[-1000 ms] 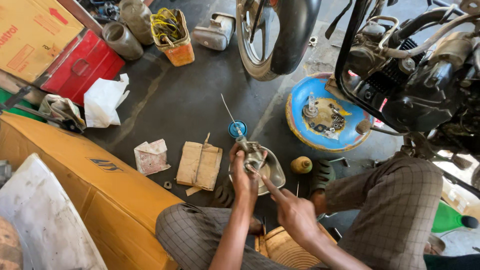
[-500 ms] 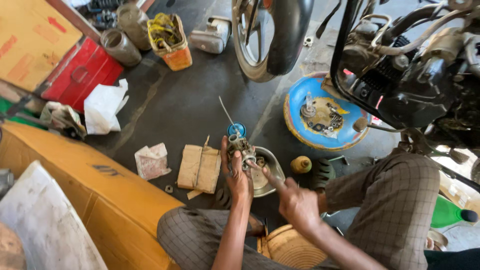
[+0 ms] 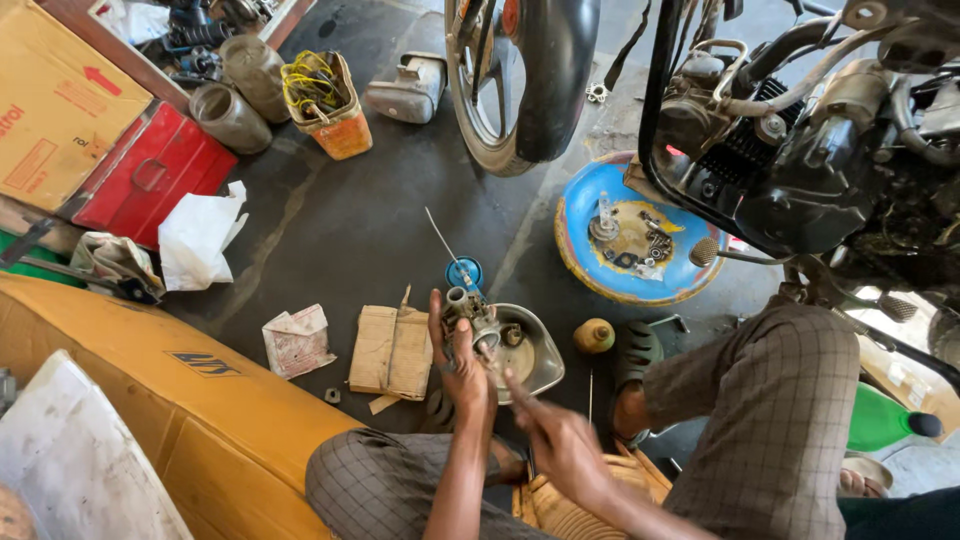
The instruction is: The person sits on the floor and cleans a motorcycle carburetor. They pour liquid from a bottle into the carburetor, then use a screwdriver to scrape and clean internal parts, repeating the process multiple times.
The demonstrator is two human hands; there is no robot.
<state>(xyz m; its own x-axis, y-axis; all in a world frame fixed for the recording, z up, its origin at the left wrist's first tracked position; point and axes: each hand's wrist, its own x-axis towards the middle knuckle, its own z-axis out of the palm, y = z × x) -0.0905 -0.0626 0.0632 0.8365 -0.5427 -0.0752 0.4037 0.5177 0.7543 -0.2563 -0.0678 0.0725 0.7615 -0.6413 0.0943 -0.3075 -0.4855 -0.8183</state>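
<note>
- Seated on the workshop floor (image 3: pixel 400 215), a person in checked trousers (image 3: pixel 790 400) is seen from above, with a woven stool (image 3: pixel 560 505) partly shown between the knees.
- The right hand (image 3: pixel 560 445) is stretched forward, its index finger extended toward a small metal engine part (image 3: pixel 470 318); whether a thin tool is pinched in the other fingers cannot be told.
- The left hand (image 3: pixel 458 360) is closed around the engine part from the left side, the fingers curled and pressed against its body; the part is held upright just above the rim of a steel bowl (image 3: pixel 535 365).
- Beside the left hand, a folded piece of cardboard (image 3: pixel 390 350) and a crumpled paper packet (image 3: pixel 297 340) are laid flat on the floor.
- A small yellow bottle (image 3: pixel 593 336) is stood just right of the bowl, and a small blue lid (image 3: pixel 464 272) lies just beyond the held part.
- A yellow panel (image 3: pixel 150 390) is stretched along the near left edge.
- Farther off, a round blue tray (image 3: pixel 580 230) holding small parts is set under a motorcycle engine (image 3: pixel 800 150).
- A motorcycle wheel (image 3: pixel 530 80) is stood at the top centre.
- At the far left, a red box (image 3: pixel 150 175), a white rag (image 3: pixel 195 235), an orange can (image 3: pixel 335 110) stuffed with yellow wire, and a cardboard carton (image 3: pixel 50 95) are gathered.
</note>
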